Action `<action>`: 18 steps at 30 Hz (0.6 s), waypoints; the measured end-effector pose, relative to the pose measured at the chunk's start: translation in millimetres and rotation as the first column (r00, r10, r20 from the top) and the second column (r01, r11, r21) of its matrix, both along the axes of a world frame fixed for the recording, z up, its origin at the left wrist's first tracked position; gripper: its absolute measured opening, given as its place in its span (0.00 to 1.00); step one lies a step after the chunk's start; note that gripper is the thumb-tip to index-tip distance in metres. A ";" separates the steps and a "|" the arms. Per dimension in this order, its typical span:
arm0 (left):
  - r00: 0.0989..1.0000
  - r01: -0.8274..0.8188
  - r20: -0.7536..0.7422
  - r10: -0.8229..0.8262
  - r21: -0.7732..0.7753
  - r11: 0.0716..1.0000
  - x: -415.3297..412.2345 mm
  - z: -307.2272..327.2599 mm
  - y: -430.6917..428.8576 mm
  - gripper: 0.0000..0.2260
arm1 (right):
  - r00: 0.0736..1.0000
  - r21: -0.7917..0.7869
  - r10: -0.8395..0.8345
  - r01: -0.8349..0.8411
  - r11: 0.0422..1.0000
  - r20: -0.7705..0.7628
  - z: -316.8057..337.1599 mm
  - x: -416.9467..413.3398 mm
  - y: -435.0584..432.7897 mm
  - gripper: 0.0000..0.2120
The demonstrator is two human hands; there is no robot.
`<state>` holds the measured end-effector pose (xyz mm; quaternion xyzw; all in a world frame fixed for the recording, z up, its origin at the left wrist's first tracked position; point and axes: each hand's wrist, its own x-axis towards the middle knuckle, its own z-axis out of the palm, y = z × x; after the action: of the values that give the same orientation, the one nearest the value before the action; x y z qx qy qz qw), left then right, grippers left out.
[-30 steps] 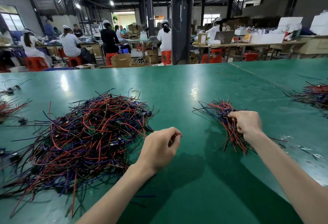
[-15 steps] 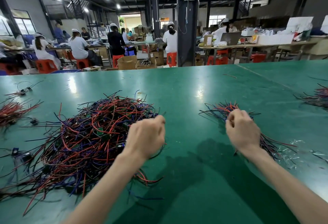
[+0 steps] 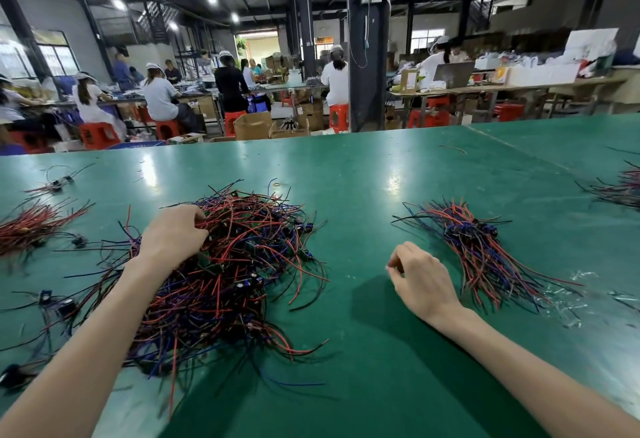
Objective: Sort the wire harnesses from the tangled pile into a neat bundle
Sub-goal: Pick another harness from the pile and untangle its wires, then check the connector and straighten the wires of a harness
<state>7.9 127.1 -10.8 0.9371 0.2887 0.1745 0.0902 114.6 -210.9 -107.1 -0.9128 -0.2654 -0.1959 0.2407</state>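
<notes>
Hands apart. The left hand (image 3: 173,236) is sunk in the upper left of the tangled pile (image 3: 242,264), fingers curled round a few red strands; which harness is gripped cannot be told. The right hand (image 3: 420,276) is held empty, fingers loosely curled, just left of the sorted bundle (image 3: 474,247), not touching it. Pile and bundle lie well apart.

Risk, judged: strands are heavily interlaced, so neighbours would likely be dragged along by a pull, the pile scattered, connectors snagged and wires strained. The bundle's fanned ends could be disturbed by a careless drop.

Room: a factory hall, workers (image 3: 159,98) seated on red stools (image 3: 98,134), a dark pillar (image 3: 369,73) behind the bench (image 3: 363,177). Bench surface: green, glossy, lamp glare noted. A heap of red wires (image 3: 31,226) lies far left, a mixed heap (image 3: 620,188) at the right edge, a small ring (image 3: 276,184) beyond the pile.
</notes>
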 end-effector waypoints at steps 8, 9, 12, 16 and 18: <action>0.895 0.035 0.444 0.037 -0.153 0.988 -3.0 -3.7 -7.2 0.10 | 0.998 0.009 -0.019 0.020 1.000 -0.052 -1.2 0.0 1.6 0.20; 0.899 0.039 0.437 0.039 -0.168 0.985 -1.7 -2.7 -8.8 0.11 | 0.998 0.013 -0.023 0.024 1.000 -0.062 -0.7 -0.3 1.7 0.21; 0.893 0.021 0.427 0.143 -0.356 0.934 7.6 1.1 -7.0 0.08 | 0.997 0.035 -0.004 0.007 0.999 -0.081 -0.9 0.1 0.5 0.16; 0.812 0.157 0.434 0.391 -0.807 0.570 19.3 8.2 0.5 0.04 | 0.997 -0.001 0.032 -0.032 0.999 -0.074 0.0 -0.6 -0.1 0.20; 0.870 0.065 0.341 0.357 -0.796 0.602 22.9 6.3 7.0 0.06 | 0.995 -0.001 0.067 -0.068 0.998 -0.078 1.4 -0.6 -0.6 0.26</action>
<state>30.8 134.0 -4.5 0.7019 0.3830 0.2571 0.5427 114.0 -211.5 -105.6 -0.9106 -0.2869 -0.1517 0.2558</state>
